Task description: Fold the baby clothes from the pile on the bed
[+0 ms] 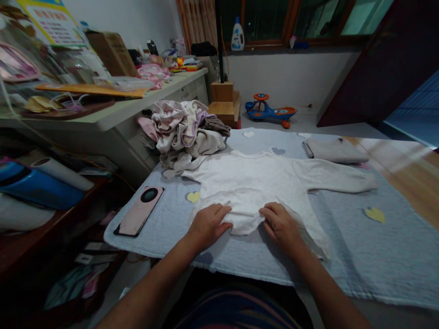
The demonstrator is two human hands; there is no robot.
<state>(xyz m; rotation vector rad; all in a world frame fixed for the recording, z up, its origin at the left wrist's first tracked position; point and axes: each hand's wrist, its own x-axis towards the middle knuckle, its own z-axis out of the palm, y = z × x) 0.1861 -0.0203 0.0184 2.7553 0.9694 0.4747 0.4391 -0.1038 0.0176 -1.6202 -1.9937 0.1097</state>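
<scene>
A white long-sleeved shirt (254, 171) lies spread on the blue quilted cover (346, 228), its collar toward the far side. One sleeve stretches out to the right; the left sleeve runs toward the clothes pile. My left hand (210, 225) pinches the gathered white cloth near the shirt's lower edge. Across from it, my right hand (281, 227) grips the same cloth, fingers closed on it. Between both hands the fabric is bunched and slightly raised. I cannot tell whether this bunched cloth is the shirt's own hem or a separate white garment.
A heap of crumpled clothes (185, 128) sits at the back left. A pink phone (140, 212) rests near the left edge. At the back right lies a folded grey garment (336, 150). A cluttered desk (113, 109) borders the left; a ride-on toy (270, 112) stands on the floor beyond.
</scene>
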